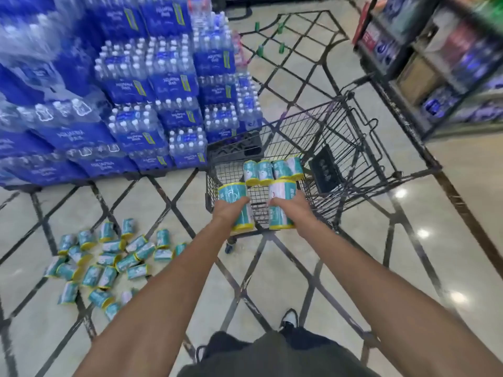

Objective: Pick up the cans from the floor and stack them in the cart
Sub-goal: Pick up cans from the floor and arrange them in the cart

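Cans are gripped one per hand over the cart (351, 148): the left hand (231, 209) clasps a tilted can (238, 205), the right hand (288, 206) an upright can (283, 213). Beyond them a row of cans (273, 170) lies inside. Fingertips are hidden; the floor cans (109, 262) are blurred.

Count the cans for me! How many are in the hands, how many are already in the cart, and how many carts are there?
Cans held in the hands, one in the left and one in the right: 2
Cans lying in the cart: 4
Carts: 1
Total: 7 things. The floor pile is too jumbled to count exactly.
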